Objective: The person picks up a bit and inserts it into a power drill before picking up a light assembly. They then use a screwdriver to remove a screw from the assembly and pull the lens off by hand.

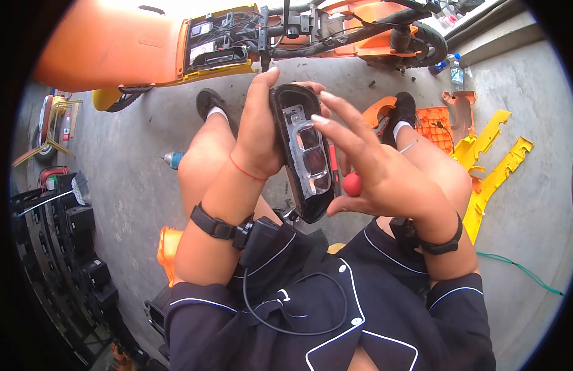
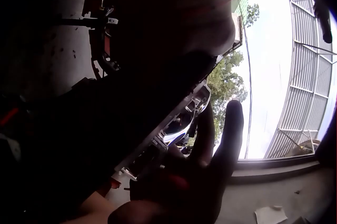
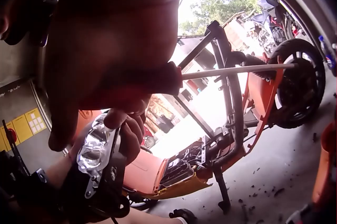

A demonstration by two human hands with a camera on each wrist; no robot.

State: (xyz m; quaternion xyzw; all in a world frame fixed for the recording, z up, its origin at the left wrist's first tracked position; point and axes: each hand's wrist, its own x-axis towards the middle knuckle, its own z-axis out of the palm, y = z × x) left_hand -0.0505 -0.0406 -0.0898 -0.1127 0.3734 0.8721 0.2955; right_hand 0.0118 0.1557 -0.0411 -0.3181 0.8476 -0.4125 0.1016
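In the head view my left hand (image 1: 257, 133) grips the side of a long black housing (image 1: 291, 185) with a clear and silvery lamp part (image 1: 312, 154) inside. Over its right side, my right hand (image 1: 385, 176) extends two fingers, their tips by the upper end of the lamp part. A screwdriver with a red handle (image 1: 352, 183) is held in that hand's palm; its thin shaft (image 1: 409, 146) points up and right. The right wrist view shows the screwdriver shaft (image 3: 237, 71) and the shiny lamp part (image 3: 93, 150). The left wrist view is dark around the housing.
An orange vehicle with exposed wiring (image 1: 218, 46) and frame stands ahead. Yellow panels (image 1: 484, 179) and an orange crate-like piece (image 1: 433, 127) lie at right. A blue drill (image 1: 173, 160) is beside the left leg; black parts (image 1: 82, 222) stand at far left.
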